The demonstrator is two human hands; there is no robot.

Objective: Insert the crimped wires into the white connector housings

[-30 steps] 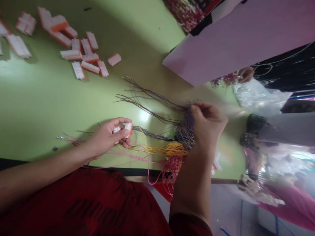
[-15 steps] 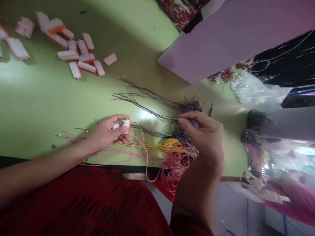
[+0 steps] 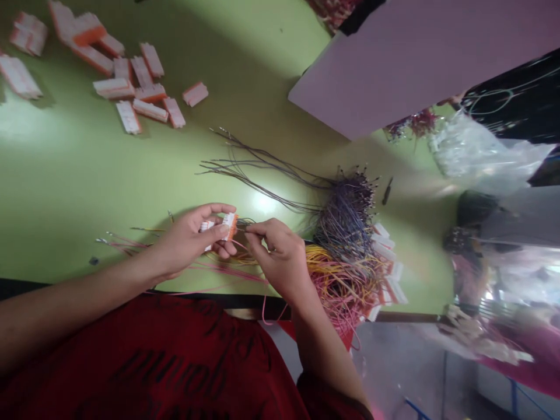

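My left hand [image 3: 199, 239] is closed around two white-and-orange connectors [image 3: 229, 226], with the front one pinched between thumb and fingers. Wires come out of that connector's orange side toward the right. Close beside it, my right hand [image 3: 277, 251] pinches a thin wire [image 3: 245, 230] whose tip points at the connector; its exact colour is hard to make out. Behind the right hand lie a thick bundle of dark purple-grey wires [image 3: 345, 216] and a tangle of yellow and pink wires [image 3: 336, 280]. Several loose dark wires [image 3: 266, 189] stretch left from the bundle.
Several loose connectors [image 3: 151, 93] are scattered at the upper left of the green table [image 3: 109, 169]. More connectors [image 3: 391, 283] lie beyond the wire tangle. A pale purple panel [image 3: 394, 70] stands at the upper right. A small dark tool [image 3: 387, 191] and clear plastic bags [image 3: 476, 154] lie farther right.
My right hand has moved left from the dark wire bundle to beside the connector, uncovering the bundle and the connectors behind it. My left hand keeps its hold, nearly still.
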